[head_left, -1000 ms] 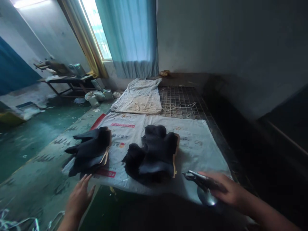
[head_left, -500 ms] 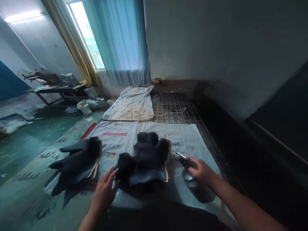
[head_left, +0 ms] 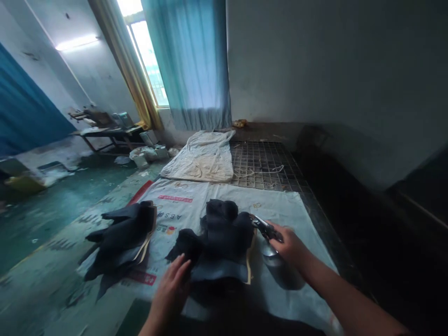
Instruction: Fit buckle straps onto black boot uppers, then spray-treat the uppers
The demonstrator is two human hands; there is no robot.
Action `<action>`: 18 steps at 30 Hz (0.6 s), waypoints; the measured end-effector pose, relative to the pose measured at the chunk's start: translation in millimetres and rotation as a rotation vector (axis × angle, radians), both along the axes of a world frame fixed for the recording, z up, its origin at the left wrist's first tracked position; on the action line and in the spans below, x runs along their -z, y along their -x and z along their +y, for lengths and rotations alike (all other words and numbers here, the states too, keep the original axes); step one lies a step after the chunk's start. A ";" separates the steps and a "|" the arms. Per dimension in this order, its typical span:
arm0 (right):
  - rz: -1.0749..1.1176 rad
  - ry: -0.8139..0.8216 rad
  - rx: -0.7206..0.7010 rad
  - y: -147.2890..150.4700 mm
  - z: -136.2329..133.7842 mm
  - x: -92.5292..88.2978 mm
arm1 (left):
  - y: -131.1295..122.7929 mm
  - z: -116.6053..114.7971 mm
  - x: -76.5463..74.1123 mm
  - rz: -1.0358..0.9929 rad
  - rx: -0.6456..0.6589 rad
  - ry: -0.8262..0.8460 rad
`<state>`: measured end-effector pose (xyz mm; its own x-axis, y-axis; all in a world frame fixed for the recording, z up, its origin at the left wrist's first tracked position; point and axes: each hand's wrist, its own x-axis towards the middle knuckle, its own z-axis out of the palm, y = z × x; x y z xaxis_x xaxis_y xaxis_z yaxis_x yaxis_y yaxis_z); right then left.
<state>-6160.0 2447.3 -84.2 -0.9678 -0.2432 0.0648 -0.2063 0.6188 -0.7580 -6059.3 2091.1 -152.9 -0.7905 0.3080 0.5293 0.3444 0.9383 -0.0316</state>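
Note:
My right hand (head_left: 290, 241) is wrapped round a spray gun (head_left: 264, 227) with a metal cup (head_left: 283, 271) hanging below it. The gun's nozzle points left, at the right edge of a pile of black fabric pieces (head_left: 224, 240) with tan edging. My left hand (head_left: 171, 285) is at the lower left of that pile, its fingers stretched out over the black cloth. Whether the fingertips touch the cloth, I cannot tell. Further left lies a second pile of black pieces (head_left: 122, 240), also with tan edges showing on its right side.
Printed white sacking (head_left: 276, 205) covers the work surface under the piles. Beyond it are a crumpled pale cloth (head_left: 199, 156) and a wire grid (head_left: 259, 156) with loose string. At the back left stands a table (head_left: 105, 133) with equipment. A blue curtain (head_left: 196, 65) hangs by the window.
The spray gun has come closer to the middle pile's right edge. My left hand has moved right and lower against the pile's near-left side. The whole view has swung somewhat left.

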 end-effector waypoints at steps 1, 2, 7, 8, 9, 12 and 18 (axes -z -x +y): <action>0.007 -0.015 -0.015 4.4 -6.6 -2.0 | 2.1 13.5 0.7 -0.013 0.055 0.007; 0.011 -0.028 -0.037 8.8 -13.6 -4.5 | 4.6 28.2 2.1 -0.047 0.120 0.016; 0.030 -0.080 -0.158 29.3 -47.9 -18.9 | 19.8 97.2 21.4 -0.234 0.355 0.047; 0.036 -0.089 -0.169 32.8 -53.5 -21.4 | 22.4 106.7 26.1 -0.253 0.373 0.066; 0.041 -0.098 -0.177 35.9 -58.5 -23.5 | 24.7 114.4 30.2 -0.264 0.383 0.081; 0.045 -0.121 -0.227 40.7 -68.7 -28.6 | 29.5 128.0 36.1 -0.289 0.380 0.095; 0.017 -0.122 -0.382 34.6 -62.6 -27.9 | 36.9 135.6 25.8 -0.579 0.279 0.077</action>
